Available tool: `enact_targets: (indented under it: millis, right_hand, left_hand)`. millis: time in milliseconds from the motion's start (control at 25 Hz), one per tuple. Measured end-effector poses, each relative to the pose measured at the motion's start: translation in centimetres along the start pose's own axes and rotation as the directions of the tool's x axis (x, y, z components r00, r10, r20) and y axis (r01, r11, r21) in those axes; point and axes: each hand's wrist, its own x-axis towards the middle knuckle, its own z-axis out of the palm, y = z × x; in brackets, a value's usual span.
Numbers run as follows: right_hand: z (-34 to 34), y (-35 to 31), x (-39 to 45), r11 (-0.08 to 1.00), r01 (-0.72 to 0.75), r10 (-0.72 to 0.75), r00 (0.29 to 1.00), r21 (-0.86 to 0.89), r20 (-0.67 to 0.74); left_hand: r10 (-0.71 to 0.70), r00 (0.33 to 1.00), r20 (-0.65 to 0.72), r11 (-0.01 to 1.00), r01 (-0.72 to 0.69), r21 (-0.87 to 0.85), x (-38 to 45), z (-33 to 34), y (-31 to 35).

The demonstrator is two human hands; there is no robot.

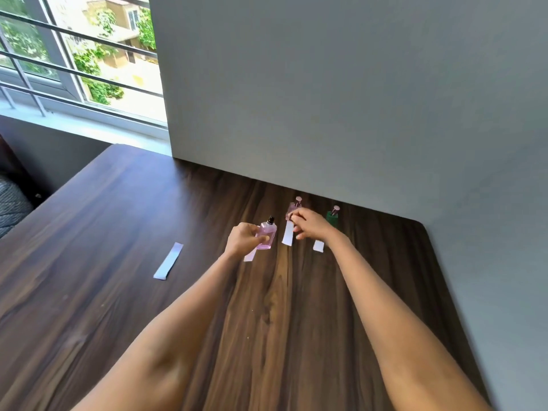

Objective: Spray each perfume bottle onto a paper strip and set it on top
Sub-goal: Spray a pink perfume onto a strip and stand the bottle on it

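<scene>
While the left hand [243, 239] grips a pink glass perfume bottle with a black sprayer [266, 236] at frame centre, over a white paper strip [250, 255], the right hand [308, 224] rests beside it with fingers curled loosely at a second pink bottle [294, 207] standing on its strip [287, 237] on the dark wooden table [118, 232]; whether it grasps it I cannot tell.

right hand [308, 225] hiding middle bottle's [293, 208] base, strip [250, 255] under left hand [243, 240] mostly covered
</scene>
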Motion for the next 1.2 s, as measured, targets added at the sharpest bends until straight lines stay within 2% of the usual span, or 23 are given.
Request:
enact_targets:
  millis: [120,240,320,720,840,1000,1200]
  right_hand:
    - [1.8,4.7,-1.7,0.997,-0.072,0.071,0.997,-0.028,-0.035]
    - [4.2,8.4,-3.6,0.989,-0.132,0.139,0.984,0.067,-0.113]
    - [5.8,10.1,-4.3,0.984,-0.157,0.165,0.980,0.080,-0.113]
    - [9.4,12.9,-4.3,0.983,-0.183,0.177,0.974,-0.030,-0.141]
    - [9.4,12.9,-4.4,0.988,-0.154,0.151,0.981,-0.017,-0.120]
    - [7.9,10.9,-3.7,0.996,0.023,0.002,0.961,0.089,-0.275]
    - [5.3,6.3,-0.8,0.983,0.171,-0.156,0.968,0.064,-0.198]
  left_hand:
    - [-0.037,0.999,-0.029,0.997,0.035,-0.064,-0.3,1.6,0.3]
    - [-0.081,0.996,-0.037,0.988,0.076,-0.133,-0.6,3.1,0.3]
    - [-0.101,0.994,-0.034,0.984,0.094,-0.150,-0.8,3.8,0.2]
    - [-0.105,0.992,0.067,0.978,0.115,-0.175,-0.9,5.0,-0.2]
    - [-0.094,0.993,0.073,0.981,0.105,-0.165,-0.6,4.6,0.3]
    - [-0.064,0.994,0.087,0.982,0.078,-0.170,-0.2,4.2,1.2]
    - [0.041,0.969,0.245,0.982,0.007,-0.191,0.4,3.1,3.4]
